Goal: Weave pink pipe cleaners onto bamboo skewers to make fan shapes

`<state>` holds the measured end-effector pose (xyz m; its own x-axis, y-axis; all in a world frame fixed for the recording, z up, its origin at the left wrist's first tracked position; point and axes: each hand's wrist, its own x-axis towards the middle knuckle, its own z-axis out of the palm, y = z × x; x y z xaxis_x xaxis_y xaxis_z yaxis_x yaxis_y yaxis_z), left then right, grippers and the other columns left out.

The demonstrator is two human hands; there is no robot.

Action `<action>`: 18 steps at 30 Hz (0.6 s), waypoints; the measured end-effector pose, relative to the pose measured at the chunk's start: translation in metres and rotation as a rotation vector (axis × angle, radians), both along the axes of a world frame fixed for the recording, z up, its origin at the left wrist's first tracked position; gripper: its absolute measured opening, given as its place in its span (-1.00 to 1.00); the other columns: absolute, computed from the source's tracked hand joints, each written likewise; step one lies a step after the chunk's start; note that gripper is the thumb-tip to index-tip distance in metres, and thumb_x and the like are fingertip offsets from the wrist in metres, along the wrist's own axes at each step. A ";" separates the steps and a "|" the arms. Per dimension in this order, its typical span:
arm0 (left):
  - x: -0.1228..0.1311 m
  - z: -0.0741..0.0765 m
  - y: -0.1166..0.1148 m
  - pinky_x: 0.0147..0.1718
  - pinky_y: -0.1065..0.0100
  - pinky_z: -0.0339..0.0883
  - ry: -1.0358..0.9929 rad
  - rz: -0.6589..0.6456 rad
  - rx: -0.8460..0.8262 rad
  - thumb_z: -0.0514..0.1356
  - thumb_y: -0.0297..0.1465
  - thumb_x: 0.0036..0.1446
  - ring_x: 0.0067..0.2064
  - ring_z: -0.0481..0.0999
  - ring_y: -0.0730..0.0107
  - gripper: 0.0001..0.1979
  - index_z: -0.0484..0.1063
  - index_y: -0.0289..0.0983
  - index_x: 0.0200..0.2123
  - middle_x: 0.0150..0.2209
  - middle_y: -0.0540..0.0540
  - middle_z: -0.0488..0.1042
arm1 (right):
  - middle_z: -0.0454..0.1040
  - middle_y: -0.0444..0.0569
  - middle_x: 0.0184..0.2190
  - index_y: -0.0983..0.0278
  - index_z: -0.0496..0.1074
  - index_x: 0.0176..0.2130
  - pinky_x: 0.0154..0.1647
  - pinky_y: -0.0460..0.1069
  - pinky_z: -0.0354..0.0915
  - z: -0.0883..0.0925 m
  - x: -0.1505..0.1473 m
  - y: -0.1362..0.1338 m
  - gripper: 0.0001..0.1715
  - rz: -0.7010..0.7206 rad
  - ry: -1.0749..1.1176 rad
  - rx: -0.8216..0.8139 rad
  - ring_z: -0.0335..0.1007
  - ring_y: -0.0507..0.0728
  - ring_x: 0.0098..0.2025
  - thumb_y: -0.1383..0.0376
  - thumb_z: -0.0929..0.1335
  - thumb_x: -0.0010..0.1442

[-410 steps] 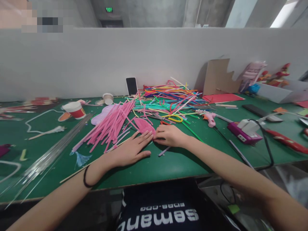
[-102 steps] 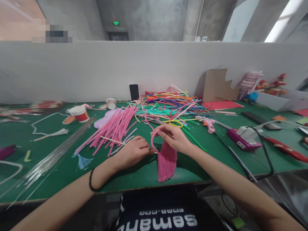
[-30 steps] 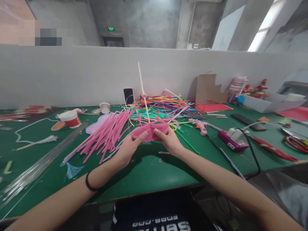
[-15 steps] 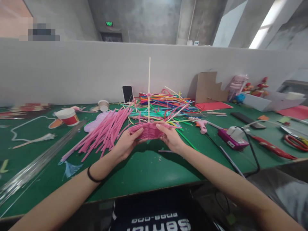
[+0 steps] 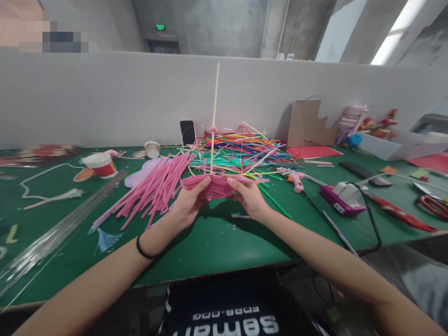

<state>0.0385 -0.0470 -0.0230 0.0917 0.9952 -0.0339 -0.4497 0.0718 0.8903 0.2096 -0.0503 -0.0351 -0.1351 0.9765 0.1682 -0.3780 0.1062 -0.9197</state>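
Observation:
Between my two hands is a fan-like piece of pink pipe cleaners (image 5: 217,187), packed in close rows. A thin pale wooden stick (image 5: 215,98) rises from its middle, leaning slightly right at the top, with a small pink knot (image 5: 213,129) partway up. My left hand (image 5: 191,198) grips the left side, thumb on the face and fingers behind. My right hand (image 5: 250,198) pinches the right side the same way. Just left of my left hand lies a spread of loose pink pipe cleaners (image 5: 159,189). Fingers behind the piece are partly hidden.
Behind lies a heap of coloured pipe cleaners (image 5: 241,144) and a phone (image 5: 188,134). To the right are a pink glue gun (image 5: 297,181), purple power strip (image 5: 341,200) and scissors (image 5: 434,205). At left are a paper cup (image 5: 101,164) and clear strips (image 5: 63,233).
The pink piece has tilted, so its upper edge spreads wider and curves. The stick now leans a little instead of standing straight. Both hands keep their hold; the view has shifted slightly.

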 end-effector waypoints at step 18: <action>-0.005 0.003 -0.004 -0.50 0.42 0.51 -0.008 0.062 0.094 0.48 -0.36 -0.17 -0.44 0.55 0.41 -0.69 0.59 -0.32 -0.30 -0.39 -0.03 0.62 | 0.55 -0.09 -0.45 0.28 0.59 -0.33 -0.38 -0.07 0.45 0.001 0.009 0.009 -0.56 -0.216 0.028 -0.012 0.45 0.03 -0.42 0.02 0.56 -0.12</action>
